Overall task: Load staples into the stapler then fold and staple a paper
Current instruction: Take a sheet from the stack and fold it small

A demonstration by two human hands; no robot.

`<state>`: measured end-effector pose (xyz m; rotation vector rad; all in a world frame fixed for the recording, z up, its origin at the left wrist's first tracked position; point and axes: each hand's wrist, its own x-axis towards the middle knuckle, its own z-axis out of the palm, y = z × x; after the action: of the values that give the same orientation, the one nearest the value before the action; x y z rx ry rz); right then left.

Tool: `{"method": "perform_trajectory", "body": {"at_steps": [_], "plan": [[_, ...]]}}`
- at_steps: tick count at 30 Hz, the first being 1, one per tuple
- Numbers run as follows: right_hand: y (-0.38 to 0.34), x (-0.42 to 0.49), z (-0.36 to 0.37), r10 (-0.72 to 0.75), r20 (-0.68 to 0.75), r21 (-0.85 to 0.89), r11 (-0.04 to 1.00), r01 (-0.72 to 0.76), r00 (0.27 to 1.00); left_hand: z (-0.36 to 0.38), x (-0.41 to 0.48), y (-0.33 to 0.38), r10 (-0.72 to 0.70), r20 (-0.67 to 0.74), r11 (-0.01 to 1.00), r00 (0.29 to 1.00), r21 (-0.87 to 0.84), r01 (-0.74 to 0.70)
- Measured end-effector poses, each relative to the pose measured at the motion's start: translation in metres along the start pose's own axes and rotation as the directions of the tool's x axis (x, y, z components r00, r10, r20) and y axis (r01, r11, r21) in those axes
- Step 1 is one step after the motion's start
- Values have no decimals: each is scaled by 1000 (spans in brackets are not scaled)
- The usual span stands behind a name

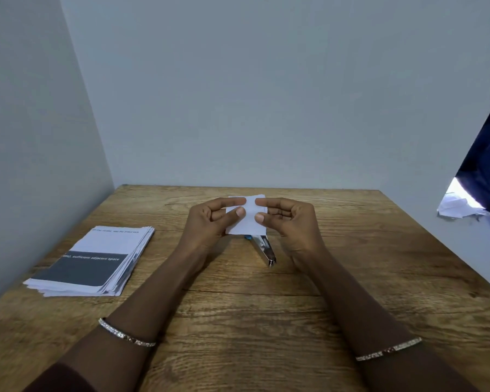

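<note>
A small white folded paper (247, 222) is held up above the wooden table (351, 264) between both hands. My left hand (210, 222) pinches its left edge with thumb and fingers. My right hand (289, 222) pinches its right edge the same way. Just below the paper lies a metal stapler (265, 248) with a blue part at its far end, flat on the table, its near tip pointing toward me. Neither hand touches the stapler. Its far end is partly hidden by the paper.
A stack of printed sheets (94, 261) with a dark grey band lies at the table's left. Grey walls close the left and back. Crumpled white paper (458, 206) and dark blue cloth (487, 165) are at the right edge.
</note>
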<state>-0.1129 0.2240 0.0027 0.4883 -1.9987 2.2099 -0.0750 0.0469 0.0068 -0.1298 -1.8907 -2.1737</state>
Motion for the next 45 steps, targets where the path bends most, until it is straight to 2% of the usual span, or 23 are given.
{"method": "perform_trajectory", "body": {"at_steps": [5, 12, 20, 25, 36, 45], "plan": [[1, 2, 1, 14, -11, -32, 999, -14, 1000, -2, 2, -1, 31, 6, 998, 1000, 61, -31], [1, 1, -2, -1, -35, -103, 995, -3, 999, -5, 6, -3, 108, -12, 961, 994, 259, -101], [-6, 1, -1, -94, -65, -345, 936, 66, 993, -3, 4, -1, 177, -36, 882, 984, 449, -142], [-7, 0, -1, -135, -60, -406, 908, 99, 989, 2, -2, 1, 194, -71, 895, 979, 420, -147], [-8, 1, 0, -190, -37, -423, 893, 157, 981, 2, -2, 1, 260, -110, 835, 959, 524, -166], [-8, 3, 0, -188, -37, -422, 893, 155, 981, -1, 1, 0, 235, -109, 839, 966, 524, -145]]}}
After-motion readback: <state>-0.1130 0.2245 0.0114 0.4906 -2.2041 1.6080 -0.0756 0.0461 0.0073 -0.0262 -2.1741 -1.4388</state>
